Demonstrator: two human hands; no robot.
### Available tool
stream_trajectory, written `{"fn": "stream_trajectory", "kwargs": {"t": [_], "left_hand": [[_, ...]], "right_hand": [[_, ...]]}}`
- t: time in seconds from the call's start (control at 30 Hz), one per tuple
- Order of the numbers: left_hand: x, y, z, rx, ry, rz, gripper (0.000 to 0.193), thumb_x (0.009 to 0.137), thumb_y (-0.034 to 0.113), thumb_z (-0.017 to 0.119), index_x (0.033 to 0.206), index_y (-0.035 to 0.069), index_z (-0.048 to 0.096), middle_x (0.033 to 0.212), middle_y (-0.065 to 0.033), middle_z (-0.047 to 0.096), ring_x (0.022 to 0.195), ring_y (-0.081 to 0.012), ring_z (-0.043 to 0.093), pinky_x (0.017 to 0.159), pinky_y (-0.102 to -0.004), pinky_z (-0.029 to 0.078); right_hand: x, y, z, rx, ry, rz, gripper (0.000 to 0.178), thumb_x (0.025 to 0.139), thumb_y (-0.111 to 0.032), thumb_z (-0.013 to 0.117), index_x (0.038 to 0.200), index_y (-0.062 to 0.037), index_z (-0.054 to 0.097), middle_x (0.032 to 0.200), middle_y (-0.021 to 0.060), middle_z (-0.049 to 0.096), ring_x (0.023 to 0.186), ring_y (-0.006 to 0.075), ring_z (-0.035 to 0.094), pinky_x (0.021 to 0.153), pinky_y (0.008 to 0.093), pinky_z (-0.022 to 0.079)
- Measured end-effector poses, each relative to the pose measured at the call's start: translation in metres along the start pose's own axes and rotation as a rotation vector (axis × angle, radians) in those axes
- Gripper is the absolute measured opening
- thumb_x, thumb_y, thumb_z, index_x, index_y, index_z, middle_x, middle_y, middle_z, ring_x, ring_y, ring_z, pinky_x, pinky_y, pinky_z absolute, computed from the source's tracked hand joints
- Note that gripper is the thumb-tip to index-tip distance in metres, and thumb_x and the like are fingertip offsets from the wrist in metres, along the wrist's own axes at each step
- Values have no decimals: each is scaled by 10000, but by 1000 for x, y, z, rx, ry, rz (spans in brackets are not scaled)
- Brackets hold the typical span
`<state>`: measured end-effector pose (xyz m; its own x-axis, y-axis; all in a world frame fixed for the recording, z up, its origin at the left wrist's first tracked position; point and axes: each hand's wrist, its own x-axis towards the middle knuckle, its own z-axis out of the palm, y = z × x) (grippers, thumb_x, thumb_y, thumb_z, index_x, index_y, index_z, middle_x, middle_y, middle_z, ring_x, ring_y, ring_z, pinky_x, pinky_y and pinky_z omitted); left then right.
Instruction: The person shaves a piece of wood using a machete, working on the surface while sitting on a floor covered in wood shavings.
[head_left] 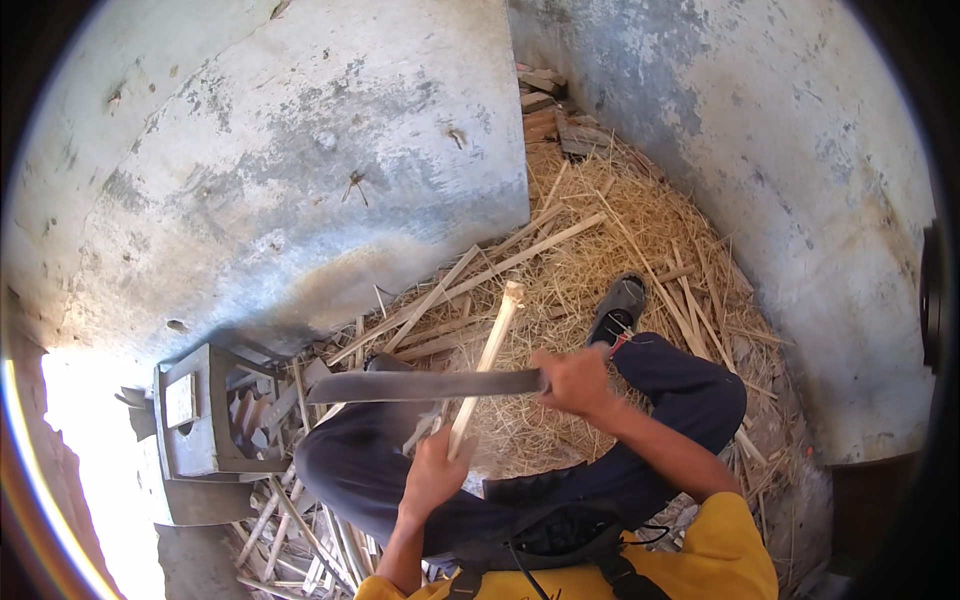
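My left hand [435,478] is closed round the lower end of a pale split stick [495,335], which slants up and away from me. My right hand [576,382] grips a machete [420,387]; its handle is hidden in my fist. The broad dark blade points left and passes over the stick, a little above the left hand. Whether the blade touches the stick I cannot tell. The blade's tip, slightly blurred, is above my left knee.
Straw and shavings [530,420] cover the floor between my bent legs. Long wood strips [540,245] lie ahead, by a worn wall [300,150]. A grey frame-like box [205,452] stands at left. More split sticks [320,535] are heaped beside my left thigh.
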<state>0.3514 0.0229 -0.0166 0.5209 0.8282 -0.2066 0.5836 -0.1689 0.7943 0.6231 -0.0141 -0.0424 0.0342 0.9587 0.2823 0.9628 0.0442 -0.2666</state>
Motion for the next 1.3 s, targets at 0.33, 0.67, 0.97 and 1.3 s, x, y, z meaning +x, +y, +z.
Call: {"fn": "stream_trajectory", "kwargs": {"t": [0.33, 0.67, 0.97, 1.3], "left_hand": [[2, -1, -5, 38, 71, -3, 206, 914, 139, 675, 972, -48, 609, 767, -276, 625, 767, -480, 623, 676, -486, 483], [12, -27, 4, 454, 162, 18, 195, 954, 191, 614, 999, 29, 514, 922, -250, 691, 840, -475, 664, 719, -567, 512], [91, -63, 58, 713, -68, -161, 426, 984, 424, 627, 983, -2, 615, 902, -181, 729, 828, -379, 732, 712, -510, 565], [201, -180, 128, 1044, -81, -227, 397, 1009, 433, 575, 1014, 81, 758, 958, -87, 747, 954, -211, 749, 712, -375, 578]], "right_hand": [[23, 14, -3, 159, 49, 200, 256, 750, -244, 783, 908, -107, 636, 631, 133, 643, 644, 356, 690, 586, 473, 535], [-8, 37, 50, 628, -87, 425, 388, 782, -387, 758, 845, -7, 712, 707, 191, 669, 650, 355, 669, 637, 446, 518], [-60, 57, 189, 866, -114, 645, 475, 943, -416, 687, 818, 42, 661, 590, 104, 604, 476, 188, 579, 499, 352, 469], [-90, 64, 232, 827, -198, 804, 543, 1023, -460, 562, 799, 30, 623, 539, 86, 568, 432, 185, 590, 441, 354, 449]]}}
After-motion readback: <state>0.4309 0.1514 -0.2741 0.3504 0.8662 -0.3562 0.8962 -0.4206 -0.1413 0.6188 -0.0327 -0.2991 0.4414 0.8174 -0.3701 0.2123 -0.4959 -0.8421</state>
